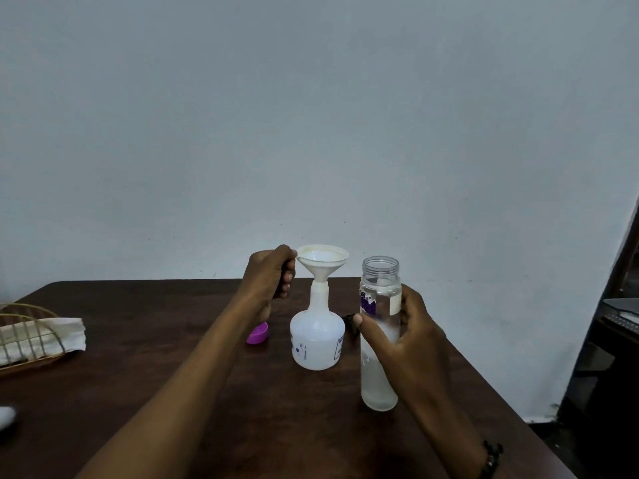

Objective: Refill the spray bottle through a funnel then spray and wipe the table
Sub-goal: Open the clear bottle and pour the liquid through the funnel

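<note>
A white spray bottle (317,340) without its head stands mid-table on the dark wooden table (138,392). A white funnel (322,261) sits in its neck. My left hand (271,274) pinches the funnel's rim tab on the left. My right hand (404,337) grips a tall clear bottle (379,382) holding clear liquid, upright and uncapped, just right of the spray bottle. A purple cap (257,334) lies on the table behind my left forearm. A small black object (350,319) shows between the two bottles, mostly hidden.
A wicker basket (24,340) with a folded white cloth (69,335) sits at the table's left edge. A white object (7,416) pokes in at the far left. Dark furniture (615,340) stands right of the table. A plain wall is behind.
</note>
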A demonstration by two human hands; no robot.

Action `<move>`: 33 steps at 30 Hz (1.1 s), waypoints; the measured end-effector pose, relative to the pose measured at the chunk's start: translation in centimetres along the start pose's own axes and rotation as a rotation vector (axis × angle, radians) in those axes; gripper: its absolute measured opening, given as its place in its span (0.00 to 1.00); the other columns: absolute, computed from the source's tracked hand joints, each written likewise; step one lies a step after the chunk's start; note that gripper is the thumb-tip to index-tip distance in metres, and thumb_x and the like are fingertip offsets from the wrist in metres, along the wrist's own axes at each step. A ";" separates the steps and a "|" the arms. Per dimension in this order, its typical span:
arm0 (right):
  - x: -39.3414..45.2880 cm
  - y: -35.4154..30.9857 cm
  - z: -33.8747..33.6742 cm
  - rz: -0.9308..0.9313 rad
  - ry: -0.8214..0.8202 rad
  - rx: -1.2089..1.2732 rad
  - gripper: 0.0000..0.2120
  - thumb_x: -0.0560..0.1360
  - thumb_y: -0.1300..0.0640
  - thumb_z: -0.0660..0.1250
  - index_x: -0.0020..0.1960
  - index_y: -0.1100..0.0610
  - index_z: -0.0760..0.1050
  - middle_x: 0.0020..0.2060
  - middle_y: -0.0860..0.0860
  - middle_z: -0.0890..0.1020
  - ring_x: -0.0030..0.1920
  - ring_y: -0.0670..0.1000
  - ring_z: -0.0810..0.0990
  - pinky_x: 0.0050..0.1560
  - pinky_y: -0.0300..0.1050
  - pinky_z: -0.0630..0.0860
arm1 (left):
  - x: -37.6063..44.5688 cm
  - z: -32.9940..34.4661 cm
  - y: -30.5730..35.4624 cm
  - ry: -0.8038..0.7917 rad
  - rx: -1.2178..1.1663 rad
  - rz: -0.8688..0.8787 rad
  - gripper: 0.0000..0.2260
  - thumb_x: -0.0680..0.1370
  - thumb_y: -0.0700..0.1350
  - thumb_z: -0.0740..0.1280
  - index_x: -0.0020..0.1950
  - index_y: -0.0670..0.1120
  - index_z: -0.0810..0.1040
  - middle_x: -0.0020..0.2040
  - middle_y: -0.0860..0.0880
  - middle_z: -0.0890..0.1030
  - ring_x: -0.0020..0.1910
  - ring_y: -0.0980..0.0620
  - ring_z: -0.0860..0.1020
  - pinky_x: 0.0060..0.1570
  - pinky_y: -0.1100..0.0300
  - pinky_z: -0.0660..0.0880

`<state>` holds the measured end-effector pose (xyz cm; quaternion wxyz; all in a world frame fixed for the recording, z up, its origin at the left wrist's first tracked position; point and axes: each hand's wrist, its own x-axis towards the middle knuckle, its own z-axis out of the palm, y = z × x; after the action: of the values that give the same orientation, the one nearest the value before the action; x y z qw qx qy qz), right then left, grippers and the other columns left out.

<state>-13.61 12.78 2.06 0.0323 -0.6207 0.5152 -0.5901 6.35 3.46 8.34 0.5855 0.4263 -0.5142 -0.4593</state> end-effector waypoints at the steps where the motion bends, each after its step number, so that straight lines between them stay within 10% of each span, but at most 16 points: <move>1: 0.4 -0.3 -0.2 -0.028 0.005 -0.012 0.19 0.69 0.45 0.75 0.57 0.44 0.72 0.50 0.42 0.82 0.49 0.44 0.81 0.46 0.38 0.78 | 0.0 0.0 -0.1 0.000 -0.014 -0.001 0.13 0.77 0.45 0.63 0.32 0.45 0.71 0.24 0.50 0.69 0.22 0.53 0.63 0.23 0.63 0.62; 33: 15.0 -4.4 -3.7 -0.367 -0.640 -0.925 0.19 0.66 0.38 0.71 0.48 0.48 0.70 0.43 0.46 0.80 0.42 0.53 0.79 0.35 0.44 0.69 | 0.3 0.2 -0.8 -0.013 -0.101 0.003 0.14 0.76 0.44 0.64 0.31 0.46 0.69 0.24 0.50 0.67 0.24 0.53 0.62 0.24 0.62 0.62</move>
<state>-17.17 6.76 16.52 -0.1904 -0.7965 0.5678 -0.0833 6.08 2.97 7.62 0.6039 0.3924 -0.4947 -0.4865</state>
